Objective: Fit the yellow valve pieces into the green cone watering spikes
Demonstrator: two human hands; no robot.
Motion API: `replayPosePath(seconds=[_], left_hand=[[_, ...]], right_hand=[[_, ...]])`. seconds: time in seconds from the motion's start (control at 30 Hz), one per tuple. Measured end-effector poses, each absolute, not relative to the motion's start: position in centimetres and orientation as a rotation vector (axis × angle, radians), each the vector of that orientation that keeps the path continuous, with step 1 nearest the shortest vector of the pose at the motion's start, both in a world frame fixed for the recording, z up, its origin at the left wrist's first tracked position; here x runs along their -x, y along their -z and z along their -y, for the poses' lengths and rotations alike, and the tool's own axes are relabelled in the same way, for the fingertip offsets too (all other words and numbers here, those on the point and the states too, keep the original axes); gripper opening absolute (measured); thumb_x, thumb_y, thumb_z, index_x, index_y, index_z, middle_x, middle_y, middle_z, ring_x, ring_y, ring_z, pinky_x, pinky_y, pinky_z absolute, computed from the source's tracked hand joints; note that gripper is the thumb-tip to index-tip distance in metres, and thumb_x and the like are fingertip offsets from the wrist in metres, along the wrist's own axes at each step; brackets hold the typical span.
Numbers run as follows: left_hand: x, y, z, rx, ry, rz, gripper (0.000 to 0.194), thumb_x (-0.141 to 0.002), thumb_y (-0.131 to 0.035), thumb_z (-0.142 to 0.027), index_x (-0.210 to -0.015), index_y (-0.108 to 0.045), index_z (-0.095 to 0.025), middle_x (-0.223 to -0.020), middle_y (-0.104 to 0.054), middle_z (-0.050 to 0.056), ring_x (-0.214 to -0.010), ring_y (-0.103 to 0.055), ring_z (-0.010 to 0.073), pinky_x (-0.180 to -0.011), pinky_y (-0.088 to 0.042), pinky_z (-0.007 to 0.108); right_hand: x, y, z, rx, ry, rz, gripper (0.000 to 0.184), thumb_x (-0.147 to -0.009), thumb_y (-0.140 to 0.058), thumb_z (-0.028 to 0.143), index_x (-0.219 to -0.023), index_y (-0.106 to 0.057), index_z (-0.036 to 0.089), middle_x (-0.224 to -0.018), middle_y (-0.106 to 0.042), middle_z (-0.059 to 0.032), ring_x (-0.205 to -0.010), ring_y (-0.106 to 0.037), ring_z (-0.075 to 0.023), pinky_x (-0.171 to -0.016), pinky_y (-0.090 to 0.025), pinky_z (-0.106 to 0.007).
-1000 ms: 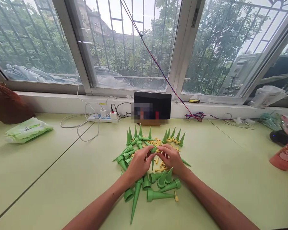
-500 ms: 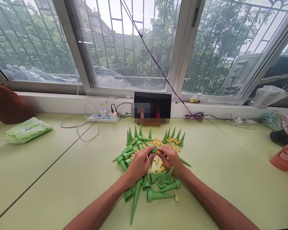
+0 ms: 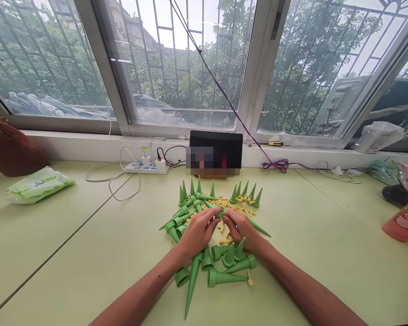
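Observation:
A green plastic watering spike [image 3: 220,212] with a round, open collar is pinched in my left hand [image 3: 199,227], its collar facing up. Close against the collar's right side, my right hand [image 3: 240,225] has its thumb and fingers pinched together; what sits between those fingertips is hidden. Small yellow T-shaped valves [image 3: 221,229] lie scattered under and behind both hands. Nearer me lie several more green spikes [image 3: 224,276], and one has a yellow valve [image 3: 249,278] at its tip.
Upright green cones [image 3: 246,190] stand in groups behind the hands. At the back are a dark-screened tablet [image 3: 221,145], a power strip [image 3: 148,167] with cables and a tangled cord [image 3: 275,165]. A tissue pack [image 3: 41,183] lies left, a red cup [image 3: 404,219] right.
The spike's collar has shifted slightly right and tilted in my left hand. My right hand's fingers have closed in tighter beside it; the yellow bit seen there earlier is now mostly covered.

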State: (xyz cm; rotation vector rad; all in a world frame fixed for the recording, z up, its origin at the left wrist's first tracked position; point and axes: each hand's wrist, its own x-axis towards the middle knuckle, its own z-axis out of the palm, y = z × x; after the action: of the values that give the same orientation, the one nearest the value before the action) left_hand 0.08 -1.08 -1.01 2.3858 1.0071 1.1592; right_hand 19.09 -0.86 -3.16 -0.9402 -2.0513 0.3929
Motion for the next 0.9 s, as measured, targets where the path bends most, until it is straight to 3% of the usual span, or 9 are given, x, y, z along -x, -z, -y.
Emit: replayPosePath(seconds=[0.13, 0.23, 0.37, 0.57, 0.9], left_hand=[[-0.22, 0.83, 1.16, -2.357, -1.146, -1.06, 0.022, -0.095, -0.05, -0.021, -0.115, -0.059, -0.021, -0.093, -0.069, 0.004, -0.074, -0.062, 0.0161, -0.071, -0.049, 0.028], [-0.28, 0.69, 1.07, -2.247, -1.147, -1.139, 0.022, -0.095, -0.051, -0.025, -0.116, -0.058, -0.02, -0.078, -0.065, 0.0, -0.064, -0.058, 0.0143, -0.064, -0.047, 0.026], [-0.24, 0.54, 0.81, -2.069, -1.206, -1.179, 0.025, -0.093, -0.053, -0.03, -0.115, -0.057, -0.019, -0.072, -0.06, -0.002, -0.06, -0.056, 0.0131, -0.058, -0.044, 0.024], [-0.37, 0.35, 0.62, -1.938, -1.227, -1.135, 0.027, -0.091, -0.056, -0.033, -0.112, -0.058, -0.017, -0.065, -0.054, -0.004, -0.059, -0.052, 0.0127, -0.057, -0.042, 0.023], [-0.26, 0.92, 0.61, -2.028, -1.198, -1.106, 0.03, -0.093, -0.054, -0.033, -0.118, -0.057, -0.017, -0.07, -0.059, -0.002, -0.063, -0.055, 0.0137, -0.062, -0.044, 0.025]], right_hand=[[-18.98, 3.22, 0.75, 0.959, -0.424, 2.017, 0.024, -0.101, -0.042, 0.027, -0.082, -0.054, 0.02, -0.072, -0.051, 0.0004, -0.063, -0.048, -0.0138, -0.061, -0.04, -0.026], [-18.91, 3.31, 0.67, 0.935, -0.464, 1.958, 0.014, -0.099, -0.05, 0.029, -0.099, -0.059, 0.019, -0.08, -0.058, -0.0019, -0.064, -0.053, -0.0138, -0.059, -0.044, -0.026], [-18.92, 3.45, 0.59, 0.891, -0.476, 1.907, 0.024, -0.095, -0.059, 0.031, -0.116, -0.058, 0.021, -0.096, -0.062, -0.0061, -0.064, -0.059, -0.0132, -0.054, -0.048, -0.025], [-19.04, 3.77, 0.11, 0.816, -0.352, 1.92, 0.019, -0.096, -0.059, 0.029, -0.114, -0.06, 0.023, -0.1, -0.061, -0.0069, -0.064, -0.061, -0.0129, -0.052, -0.051, -0.025], [-19.21, 3.65, 0.06, 0.761, -0.231, 1.927, 0.015, -0.097, -0.058, 0.028, -0.108, -0.066, 0.021, -0.096, -0.064, -0.0078, -0.065, -0.061, -0.0136, -0.054, -0.051, -0.025]])
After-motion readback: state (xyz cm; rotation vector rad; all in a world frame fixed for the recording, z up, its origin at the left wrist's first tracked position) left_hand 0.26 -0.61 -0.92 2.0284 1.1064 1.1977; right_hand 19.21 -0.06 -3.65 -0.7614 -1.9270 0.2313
